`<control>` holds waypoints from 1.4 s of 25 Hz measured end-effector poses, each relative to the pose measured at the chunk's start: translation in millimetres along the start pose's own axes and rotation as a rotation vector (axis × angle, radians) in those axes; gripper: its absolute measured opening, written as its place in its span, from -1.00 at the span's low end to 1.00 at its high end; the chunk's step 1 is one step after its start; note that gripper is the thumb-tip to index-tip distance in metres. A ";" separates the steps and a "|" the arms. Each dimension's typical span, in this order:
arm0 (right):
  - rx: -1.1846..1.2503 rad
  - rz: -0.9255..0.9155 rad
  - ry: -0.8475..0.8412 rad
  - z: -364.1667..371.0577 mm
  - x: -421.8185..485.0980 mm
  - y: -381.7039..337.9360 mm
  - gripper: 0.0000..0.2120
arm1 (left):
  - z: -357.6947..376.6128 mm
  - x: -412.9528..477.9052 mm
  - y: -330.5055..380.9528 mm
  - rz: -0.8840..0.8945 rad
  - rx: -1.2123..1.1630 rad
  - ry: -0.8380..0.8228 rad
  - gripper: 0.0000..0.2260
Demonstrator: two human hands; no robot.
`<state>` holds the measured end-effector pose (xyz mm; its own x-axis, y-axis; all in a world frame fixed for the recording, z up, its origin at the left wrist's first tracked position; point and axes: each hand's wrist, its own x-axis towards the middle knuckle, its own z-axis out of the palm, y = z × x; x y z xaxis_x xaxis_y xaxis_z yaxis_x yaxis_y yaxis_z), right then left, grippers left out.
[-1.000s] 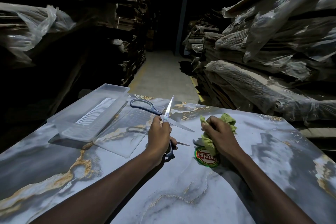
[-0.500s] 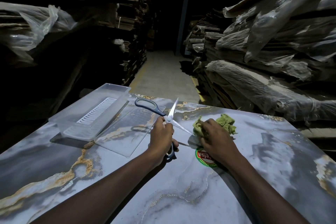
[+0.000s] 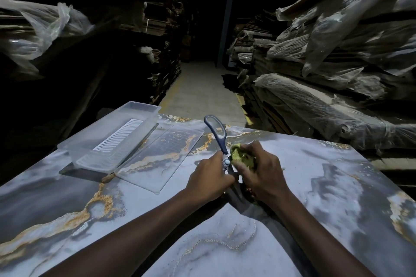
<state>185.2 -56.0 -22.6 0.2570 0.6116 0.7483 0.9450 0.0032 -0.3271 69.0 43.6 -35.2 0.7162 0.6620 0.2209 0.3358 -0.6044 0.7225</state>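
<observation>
- Left hand: fingers curled round the scissors at about the pivot, gripping them off the table.
- Right hand: fingers bunched on the green cloth, pinching it against the scissors just right of the pivot.
- Hands are almost touching, with the scissors in the gap between them.
- Scissors' long axis runs away from the person. One grey handle loop sticks up and out past the left knuckles, leaning slightly left. The near end is hidden between the hands, so I can't tell if the blades are spread.
- Judgement: wiping in progress. The next stroke slides the cloth along that axis, and the right hand is nearer to do it while the left steadies.
- Marble table: open surface to the right and toward the person.
- Clear tray and flat clear lid lie to the left, the lid near the left hand. The far table edge is just beyond the handle loop.
</observation>
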 end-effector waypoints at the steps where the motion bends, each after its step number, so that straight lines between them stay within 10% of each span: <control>1: 0.007 -0.003 -0.035 2.2 -3.5 -1.0 -0.67 | -1.1 -0.4 0.4 0.011 0.060 0.015 -0.71; 24: 0.082 0.135 0.302 6.1 -3.2 -1.8 -0.87 | -13.7 10.2 9.1 0.086 -0.034 -0.100 -0.76; 35: 0.201 0.292 0.107 5.6 -2.8 5.2 -0.91 | -6.5 6.0 4.4 -0.038 -0.196 -0.240 -0.71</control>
<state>188.3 -53.2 -29.6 0.5402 0.5233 0.6591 0.7724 0.0027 -0.6351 70.8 47.8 -26.5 0.8374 0.5446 0.0468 0.2577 -0.4687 0.8449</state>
